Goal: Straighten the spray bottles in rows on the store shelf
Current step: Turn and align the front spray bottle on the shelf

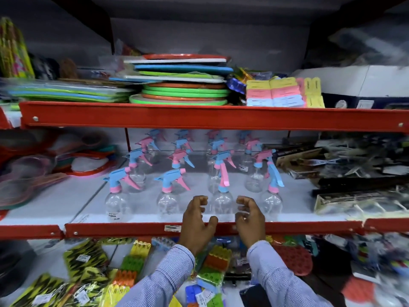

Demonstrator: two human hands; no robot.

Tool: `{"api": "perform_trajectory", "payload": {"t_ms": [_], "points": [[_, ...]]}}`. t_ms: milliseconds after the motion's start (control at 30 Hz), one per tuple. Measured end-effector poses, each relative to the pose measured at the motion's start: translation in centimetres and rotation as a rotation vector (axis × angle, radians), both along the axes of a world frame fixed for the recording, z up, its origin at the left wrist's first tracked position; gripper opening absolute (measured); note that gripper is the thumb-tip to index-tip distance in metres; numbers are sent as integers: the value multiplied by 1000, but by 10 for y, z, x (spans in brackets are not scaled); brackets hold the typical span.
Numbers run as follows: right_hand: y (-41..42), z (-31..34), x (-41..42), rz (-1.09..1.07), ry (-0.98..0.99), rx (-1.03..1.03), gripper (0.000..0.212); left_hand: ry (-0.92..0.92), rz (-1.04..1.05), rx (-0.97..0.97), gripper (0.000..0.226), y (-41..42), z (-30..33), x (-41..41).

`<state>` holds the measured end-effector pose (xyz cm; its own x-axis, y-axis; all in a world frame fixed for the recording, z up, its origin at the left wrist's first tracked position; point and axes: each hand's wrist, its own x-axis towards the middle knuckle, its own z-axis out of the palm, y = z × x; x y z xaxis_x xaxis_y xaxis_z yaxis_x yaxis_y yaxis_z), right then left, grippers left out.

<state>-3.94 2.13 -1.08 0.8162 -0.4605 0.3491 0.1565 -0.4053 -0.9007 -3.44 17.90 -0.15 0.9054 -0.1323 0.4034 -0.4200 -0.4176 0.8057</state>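
Clear spray bottles with pink-and-blue trigger heads stand in several rows on the white middle shelf (pixel 66 202). The front row holds a bottle at the left (pixel 116 204), one beside it (pixel 167 203), one in the middle (pixel 222 203) and one at the right (pixel 271 204). My left hand (pixel 198 220) and my right hand (pixel 249 220) hover on either side of the middle front bottle, fingers curled and apart, just short of touching it. More bottles (pixel 180 160) stand behind, their nozzles pointing different ways.
A red shelf lip (pixel 132 230) runs along the front edge. Black packaged goods (pixel 354 173) crowd the right of the shelf and red plastic items (pixel 88 160) the left. Stacked colourful plates (pixel 183 85) fill the shelf above; packaged toys (pixel 88 273) lie below.
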Motion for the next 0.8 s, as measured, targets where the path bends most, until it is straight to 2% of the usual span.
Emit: {"api": "perform_trajectory", "payload": {"t_ms": [100,233,367,633,800], "points": [[-13,6,14,244,196,-23,60,32,73,-1,48,-20,0,0],[-23,13,28,404,283,-111,68,9,151,15,42,-39,1,0],[-26,12,26,426,264,-121,63,22,209,10,42,-47,-1,0],[-25,-1,13,375,186,-54,49,83,184,48,61,-48,3,13],[-26,3,15,359,219,-46,56,94,211,1,61,-46,-3,10]]}}
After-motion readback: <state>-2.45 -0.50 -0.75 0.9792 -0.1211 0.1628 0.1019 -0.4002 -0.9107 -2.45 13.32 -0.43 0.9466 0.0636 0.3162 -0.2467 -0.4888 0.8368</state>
